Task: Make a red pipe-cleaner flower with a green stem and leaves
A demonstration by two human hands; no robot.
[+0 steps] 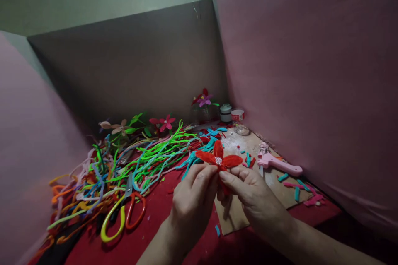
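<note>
Between my two hands is a red pipe-cleaner flower [218, 151] with fuzzy petals and a cluster of small whitish beads at its centre. My left hand [194, 192] pinches it from the left, below the bead cluster. From the right, my right hand [248, 192] grips its lower part with thumb and fingers. The lower petals are partly hidden by my fingers. Both hands are above the front part of a brown board [231, 219].
Scissors [124, 209] with yellow and red handles lie left, beside a heap of coloured pipe cleaners [158, 149]. A pink glue gun [280, 163] rests on the board at right among cut scraps. Behind stand finished flowers [166, 123] and a small jar [225, 112]. Pink cloth [311, 70] walls the right side.
</note>
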